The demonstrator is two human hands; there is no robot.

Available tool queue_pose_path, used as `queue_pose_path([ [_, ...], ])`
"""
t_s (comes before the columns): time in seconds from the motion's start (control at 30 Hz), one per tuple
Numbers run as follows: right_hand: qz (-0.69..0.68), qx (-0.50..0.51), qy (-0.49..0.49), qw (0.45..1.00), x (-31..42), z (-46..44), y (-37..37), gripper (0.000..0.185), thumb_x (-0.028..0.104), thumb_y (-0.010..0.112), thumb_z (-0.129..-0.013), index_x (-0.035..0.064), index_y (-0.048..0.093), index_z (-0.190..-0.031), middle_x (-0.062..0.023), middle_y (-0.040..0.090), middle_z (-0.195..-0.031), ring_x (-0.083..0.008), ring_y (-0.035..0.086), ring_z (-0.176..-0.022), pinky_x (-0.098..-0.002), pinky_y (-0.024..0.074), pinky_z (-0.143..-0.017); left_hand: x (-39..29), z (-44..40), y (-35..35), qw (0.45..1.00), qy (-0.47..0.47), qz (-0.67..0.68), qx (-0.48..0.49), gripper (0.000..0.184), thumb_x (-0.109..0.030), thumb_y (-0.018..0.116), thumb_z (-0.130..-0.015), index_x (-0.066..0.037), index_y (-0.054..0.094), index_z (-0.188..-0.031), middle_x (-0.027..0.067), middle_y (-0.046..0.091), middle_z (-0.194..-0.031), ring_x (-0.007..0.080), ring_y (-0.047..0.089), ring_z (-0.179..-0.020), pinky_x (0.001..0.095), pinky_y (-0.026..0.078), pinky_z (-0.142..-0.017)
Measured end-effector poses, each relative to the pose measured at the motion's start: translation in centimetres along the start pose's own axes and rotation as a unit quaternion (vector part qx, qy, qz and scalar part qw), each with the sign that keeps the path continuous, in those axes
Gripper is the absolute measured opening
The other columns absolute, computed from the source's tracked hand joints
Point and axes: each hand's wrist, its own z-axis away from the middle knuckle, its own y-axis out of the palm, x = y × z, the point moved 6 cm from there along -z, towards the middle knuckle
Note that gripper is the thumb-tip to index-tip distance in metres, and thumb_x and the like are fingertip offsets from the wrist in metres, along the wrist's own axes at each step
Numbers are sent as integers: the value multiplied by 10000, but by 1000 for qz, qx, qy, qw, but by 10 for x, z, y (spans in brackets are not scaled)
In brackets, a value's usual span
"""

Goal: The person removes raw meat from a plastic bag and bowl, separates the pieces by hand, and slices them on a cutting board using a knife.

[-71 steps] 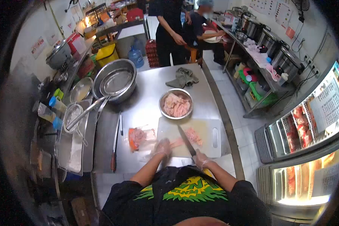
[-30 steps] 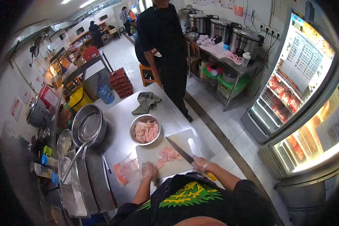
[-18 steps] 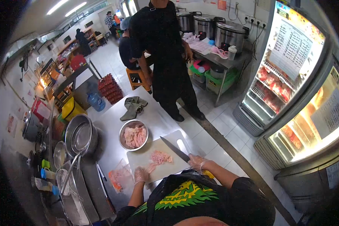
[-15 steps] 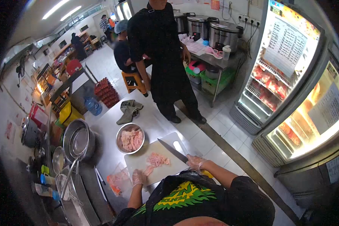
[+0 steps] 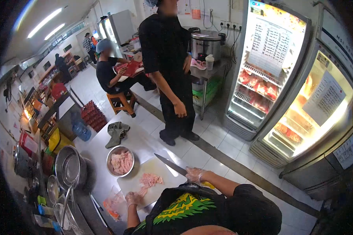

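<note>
Head view shows the right hand (image 5: pixel 195 175) gripping a knife (image 5: pixel 170 163), two o'clock from chopped meat (image 5: pixel 150 180) on the board (image 5: pixel 131 183). The left hand (image 5: pixel 134 198) is near seven o'clock; its grasp I cannot tell. Cutting seems in progress; another cut would need the knife above the chopped meat.

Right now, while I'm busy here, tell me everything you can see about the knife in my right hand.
The knife has a long, grey, metal-looking blade tapering to a point. Your right hand, in a clear glove, grips it and hides most of the handle; the yellow bit behind may be its end. The blade slants away from you toward the left, by the cutting board's far right edge. Whether it touches the board is unclear.
</note>
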Motion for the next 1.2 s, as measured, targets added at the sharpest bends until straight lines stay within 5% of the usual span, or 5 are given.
queue_pose_path([
  [0.07,-7,-7,3,1000,1,7,-6,362,281,399,-800,-36,393,-974,-267,534,-866,-398,524,-861,-452,399,-754,15,5,-15,973,-126,181,-73,267,-295,488,-730,-67,617,-778,145,603,-867,289,578,-827,367,453,-732],
  [0.13,-9,-18,13,1000,-15,-4,4,363,283,400,-799,-35,391,-973,-264,535,-860,-401,524,-852,-453,400,-747,4,4,-28,990,-15,94,-105,242,-267,513,-720,-46,603,-755,178,600,-817,317,575,-799,379,451,-721],
  [0.33,24,-14,25,999,19,27,-17,333,279,400,-803,-10,361,-963,-256,533,-840,-404,526,-834,-453,398,-731,15,-4,-34,953,-87,264,-118,218,-231,537,-713,-23,587,-759,201,588,-780,348,563,-758,410,441,-709],
  [1.03,40,9,4,999,45,15,7,366,312,405,-808,7,427,-1009,-262,515,-974,-392,498,-937,-441,380,-831,-16,-14,25,998,39,50,-17,634,-565,439,-749,37,559,-908,231,527,-971,368,489,-931,439,367,-836],
  [1.2,56,11,-27,998,48,5,18,400,284,438,-799,-17,409,-1061,-253,500,-1009,-396,463,-979,-432,372,-839,-18,9,-6,976,-57,201,-58,314,-284,485,-776,-1,587,-863,206,540,-971,339,513,-924,401,371,-847],
])
